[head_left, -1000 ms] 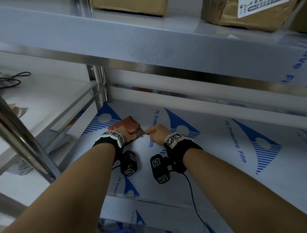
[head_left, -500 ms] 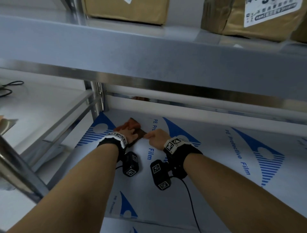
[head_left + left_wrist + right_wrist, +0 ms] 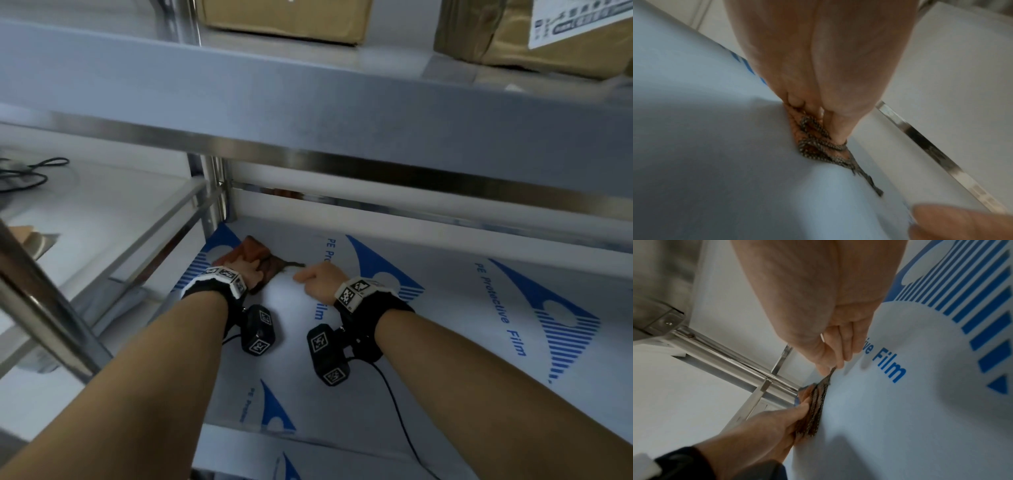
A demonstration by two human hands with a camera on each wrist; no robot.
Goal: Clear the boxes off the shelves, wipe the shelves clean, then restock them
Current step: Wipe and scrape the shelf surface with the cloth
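2 hands work the cloth (image 3: 260,262) on the lower shelf (image 3: 445,308): our left hand (image 3: 245,270) bunches it, our right hand (image 3: 318,279) pinches its corner. Soft and limp, we judge; hold gathered folds, not that thin tail.

Dim, cool, even light; soft shadows; head view bends at its edges; wrist views perhaps motion-blurred.
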